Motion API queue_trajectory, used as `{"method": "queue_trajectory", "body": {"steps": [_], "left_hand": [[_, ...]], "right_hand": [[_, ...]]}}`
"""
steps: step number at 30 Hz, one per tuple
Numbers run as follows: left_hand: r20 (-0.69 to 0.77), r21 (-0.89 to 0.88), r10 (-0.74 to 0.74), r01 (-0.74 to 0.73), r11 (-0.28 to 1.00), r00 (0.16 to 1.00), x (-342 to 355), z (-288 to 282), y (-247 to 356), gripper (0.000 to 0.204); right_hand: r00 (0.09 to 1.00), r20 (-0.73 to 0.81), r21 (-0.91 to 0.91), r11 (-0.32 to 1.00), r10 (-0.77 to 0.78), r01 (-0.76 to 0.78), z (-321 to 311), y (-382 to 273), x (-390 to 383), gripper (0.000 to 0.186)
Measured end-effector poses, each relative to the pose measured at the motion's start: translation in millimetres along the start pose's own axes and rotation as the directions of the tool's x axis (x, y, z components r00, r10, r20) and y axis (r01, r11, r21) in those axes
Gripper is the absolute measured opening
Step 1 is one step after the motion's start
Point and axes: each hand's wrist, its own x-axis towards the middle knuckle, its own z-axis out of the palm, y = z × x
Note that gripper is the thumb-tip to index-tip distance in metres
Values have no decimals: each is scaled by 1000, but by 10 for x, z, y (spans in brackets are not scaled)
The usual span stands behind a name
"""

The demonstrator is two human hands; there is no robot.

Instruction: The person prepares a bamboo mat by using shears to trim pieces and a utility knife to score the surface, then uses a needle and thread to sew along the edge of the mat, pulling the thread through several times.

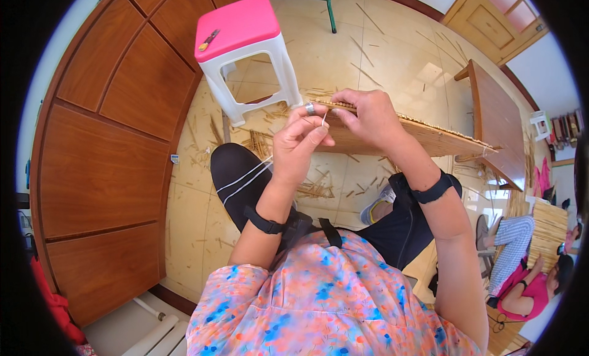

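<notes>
My left hand (293,149) is closed, thumb and fingers pinching a thin white cord (245,174) beside the near end of a stalk mat (392,142). Two strands of that cord run back across my left thigh. At the same end of the mat, my right hand (373,120) is closed over its upper edge, the thumb on the near side. The mat is tan, stands on its side and slants away to the right, with a bumpy bound edge along the top. A ring sits on a left finger. Whether cord also passes through my right fingers cannot be seen.
A pink-topped white stool (245,25) at the far left bears a small cutter (209,41). Stalk scraps (319,187) litter the floor. A wooden bench (500,132) stands at right. Beyond it, a person in pink (521,298) sits by another mat (546,227). Wooden cabinets (110,160) line the left.
</notes>
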Motion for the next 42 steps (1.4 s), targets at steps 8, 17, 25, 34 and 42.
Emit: {"method": "queue_trajectory", "body": {"steps": [8, 17, 25, 34, 42], "left_hand": [[92, -79, -78, 85, 993, 993, -263, -140, -85, 9], [315, -152, -188, 245, 958, 930, -753, -562, 59, 5], [444, 29, -183, 190, 981, 877, -624, -695, 247, 12], [492, 7, -244, 276, 961, 836, -622, -765, 273, 8], [498, 31, -244, 264, 964, 832, -644, -769, 285, 6]], "right_hand": [[996, -81, 81, 996, -42, 48, 33, -173, -292, 23], [977, -97, 33, 981, -188, 192, 166, -516, -827, 25], [961, -40, -25, 962, -273, 272, 239, -550, -873, 29], [956, 66, 17, 958, -287, 286, 169, -583, -796, 28], [956, 65, 32, 958, -287, 286, 181, -590, -848, 28]]}}
